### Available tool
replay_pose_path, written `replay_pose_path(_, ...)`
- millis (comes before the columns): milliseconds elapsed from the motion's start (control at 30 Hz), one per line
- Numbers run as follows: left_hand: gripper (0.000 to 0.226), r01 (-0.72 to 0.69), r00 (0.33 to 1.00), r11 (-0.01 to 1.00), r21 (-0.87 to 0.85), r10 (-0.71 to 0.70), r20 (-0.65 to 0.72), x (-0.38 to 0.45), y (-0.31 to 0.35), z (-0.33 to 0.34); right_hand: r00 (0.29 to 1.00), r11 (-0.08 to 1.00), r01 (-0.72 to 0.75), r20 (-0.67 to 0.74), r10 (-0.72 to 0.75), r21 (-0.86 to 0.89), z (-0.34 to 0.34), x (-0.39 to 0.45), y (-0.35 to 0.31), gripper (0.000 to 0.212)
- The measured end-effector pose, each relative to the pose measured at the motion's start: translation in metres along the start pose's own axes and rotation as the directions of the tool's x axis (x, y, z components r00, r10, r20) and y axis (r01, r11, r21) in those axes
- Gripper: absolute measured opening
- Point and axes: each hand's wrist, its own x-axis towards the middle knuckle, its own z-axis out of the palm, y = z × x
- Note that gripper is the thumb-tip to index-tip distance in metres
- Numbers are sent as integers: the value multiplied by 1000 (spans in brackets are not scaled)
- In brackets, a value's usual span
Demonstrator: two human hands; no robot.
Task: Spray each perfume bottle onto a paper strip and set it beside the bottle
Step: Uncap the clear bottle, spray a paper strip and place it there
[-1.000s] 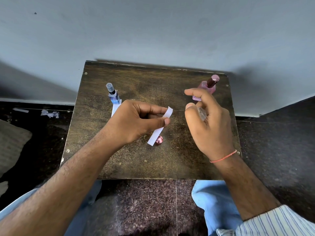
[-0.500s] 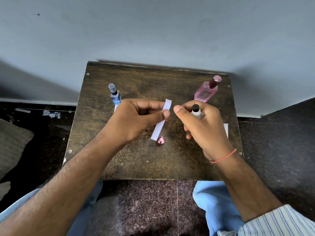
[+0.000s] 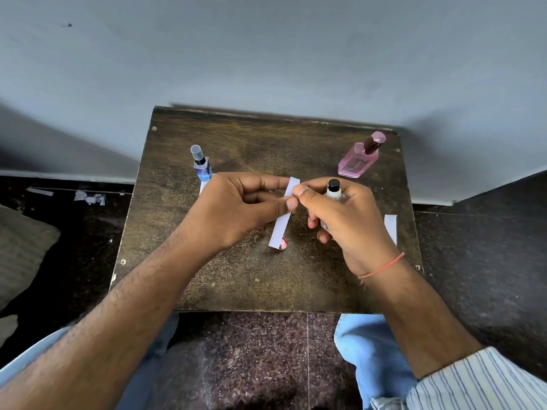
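Your left hand (image 3: 236,208) pinches the thin, bendy paper strip (image 3: 283,214) while your right hand (image 3: 346,214) grips the small, slippery glass bottle (image 3: 334,192).

Bare tabletop (image 3: 266,279) near edge; bottles (image 3: 359,156) flanking, perhaps tight far corners.

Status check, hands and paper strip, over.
Left hand pinches white paper strip. Right hand grips clear black-capped perfume bottle, forefinger at the strip. Nothing in the way.
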Motion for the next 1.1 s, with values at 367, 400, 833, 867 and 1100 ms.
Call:
replay_pose_path(367,16,-80,995,837,541,33,96,-5,-7,-15,997,926,-25,-77,-5,-377,-5,20,8,9)
replay_pose_path(400,15,-93,993,815,571,38,108,-6,-8,-15,997,910,-14,-80,-21,-414,-4,20,8,8)
replay_pose_path(833,57,-227,956,689,689,24,292,-16,-9,-23,974,738,24,-151,-170,-674,12,19,8,30)
replay_pose_path(867,61,-237,958,675,698,40,286,-16,-11,-22,972,729,22,-157,-176,-684,13,19,8,31)
replay_pose_path(1100,60,-307,951,651,694,187,245,-18,-15,-16,956,666,39,-165,-241,-745,19,21,9,30)
